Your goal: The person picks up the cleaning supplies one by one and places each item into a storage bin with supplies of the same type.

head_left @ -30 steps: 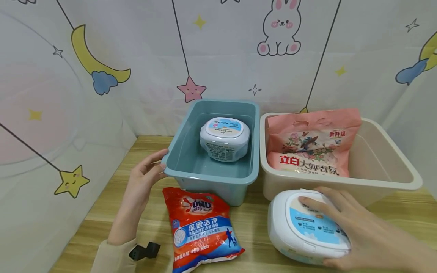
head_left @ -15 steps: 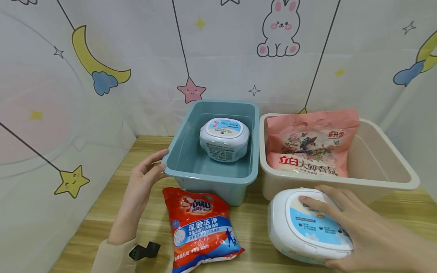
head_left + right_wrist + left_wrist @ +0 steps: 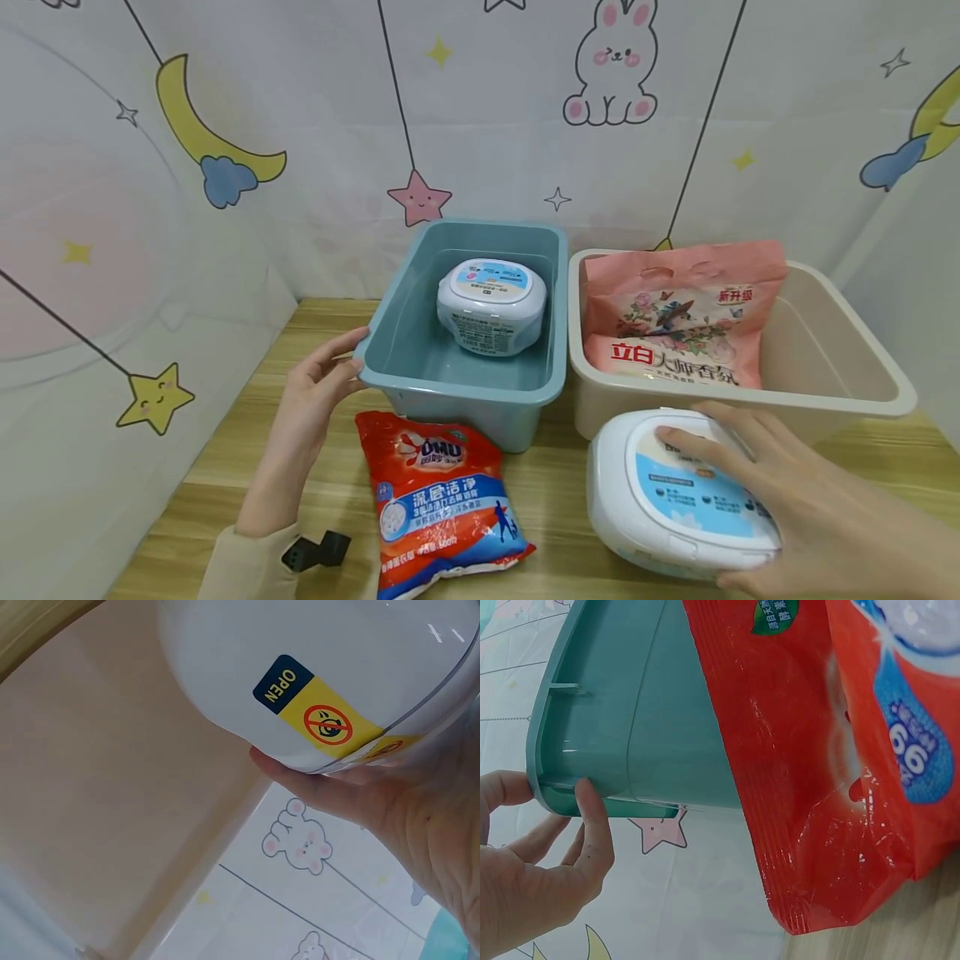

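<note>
My left hand (image 3: 322, 379) pinches the near left corner of the blue-green plastic bin (image 3: 405, 333). In the left wrist view its thumb lies on the bin's outer wall, just under the rim. A white lidded tub (image 3: 491, 318) with a blue label sits inside this bin. My right hand (image 3: 776, 500) grips a similar white tub (image 3: 693, 492), fingers spread across its lid, tilted in front of the beige bin (image 3: 821, 333). The right wrist view shows a yellow "OPEN" sticker (image 3: 319, 705) on the tub. A red OMO detergent bag (image 3: 442, 500) lies in front of the blue-green bin.
A pink laundry powder bag (image 3: 686, 321) stands in the left part of the beige bin, rising above its rim. Both bins stand side by side on the wood-grain table (image 3: 225, 467). A printed curtain (image 3: 487, 108) hangs close behind them.
The tub in my right hand has shifted very slightly upward. My left hand keeps its place at the bin's corner, and both bags lie as before.
</note>
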The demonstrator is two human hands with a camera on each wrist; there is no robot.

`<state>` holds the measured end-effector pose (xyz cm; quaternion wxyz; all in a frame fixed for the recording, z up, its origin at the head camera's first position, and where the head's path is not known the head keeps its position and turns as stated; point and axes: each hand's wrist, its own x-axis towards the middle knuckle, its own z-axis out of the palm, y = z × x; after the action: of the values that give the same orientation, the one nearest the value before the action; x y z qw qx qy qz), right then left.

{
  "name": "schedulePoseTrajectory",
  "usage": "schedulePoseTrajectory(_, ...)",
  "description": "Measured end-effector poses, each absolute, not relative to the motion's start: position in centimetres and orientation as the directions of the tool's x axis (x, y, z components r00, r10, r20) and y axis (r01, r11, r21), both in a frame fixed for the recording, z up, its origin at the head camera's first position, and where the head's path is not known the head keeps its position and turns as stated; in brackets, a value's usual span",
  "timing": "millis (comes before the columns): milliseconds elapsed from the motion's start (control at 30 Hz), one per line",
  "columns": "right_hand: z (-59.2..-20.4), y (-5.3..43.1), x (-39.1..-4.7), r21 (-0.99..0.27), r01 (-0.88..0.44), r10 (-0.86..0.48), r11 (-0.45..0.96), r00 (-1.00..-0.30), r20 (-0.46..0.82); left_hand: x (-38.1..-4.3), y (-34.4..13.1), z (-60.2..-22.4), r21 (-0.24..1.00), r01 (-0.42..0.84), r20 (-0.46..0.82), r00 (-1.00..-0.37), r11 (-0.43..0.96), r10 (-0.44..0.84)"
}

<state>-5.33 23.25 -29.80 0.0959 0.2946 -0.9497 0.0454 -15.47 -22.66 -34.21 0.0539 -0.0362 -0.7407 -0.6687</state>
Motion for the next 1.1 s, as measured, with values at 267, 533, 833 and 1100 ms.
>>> schedulePoseTrajectory(267, -29.3, 23.1, -5.5, -0.016, -0.642, -0.617, 0.766, -0.743, 0.261, -15.4, -22.7, -34.2, 0.988, 0.122, 0.124, -0.992, 0.098, -0.018)
schedulePoseTrajectory(533, -28.8, 22.9, -5.2, 0.018, -0.597, -0.584, 0.802, -0.777, 0.233, -15.4, -22.5, -34.0, 0.988, 0.114, 0.117, -0.993, 0.102, -0.021)
schedulePoseTrajectory(833, -28.1, 23.1, -5.0, -0.017, -0.568, -0.556, 0.823, -0.811, 0.181, -15.5, -22.5, -34.0, 0.988, 0.122, 0.124, -0.992, 0.097, -0.016)
schedulePoseTrajectory(1100, -27.7, 23.0, -4.9, -0.06, -0.562, -0.545, 0.825, -0.82, 0.175, -15.4, -22.4, -34.0, 0.989, 0.108, 0.111, -0.993, 0.099, -0.027)
